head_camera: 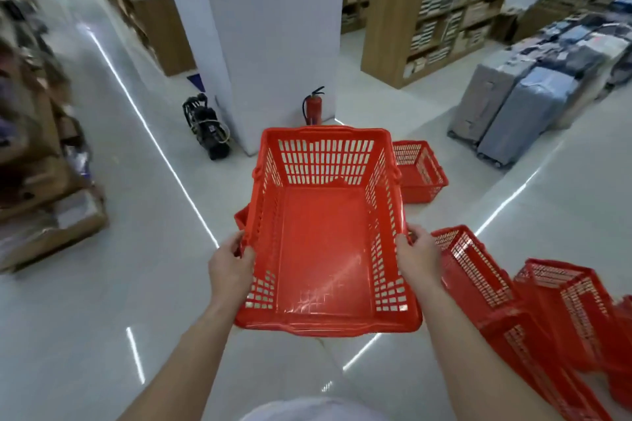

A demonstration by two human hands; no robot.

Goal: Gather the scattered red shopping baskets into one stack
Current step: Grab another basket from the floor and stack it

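Observation:
I hold an empty red shopping basket (325,249) in front of me above the floor, its opening facing up. My left hand (231,267) grips its left rim and my right hand (419,255) grips its right rim. Another red basket (419,171) stands on the floor just beyond it, to the right. Several more red baskets lie on the floor at the right: one (473,267) beside my right hand, one (564,301) farther right, and one (533,362) under my right forearm. A further red edge (624,325) shows at the frame's right border.
A white pillar (273,27) rises ahead with a red fire extinguisher (313,106) and a black device (207,128) at its foot. Grey suitcases (513,106) stand at the right. Wooden shelves (444,3) line the back, and goods and cardboard boxes (44,181) the left.

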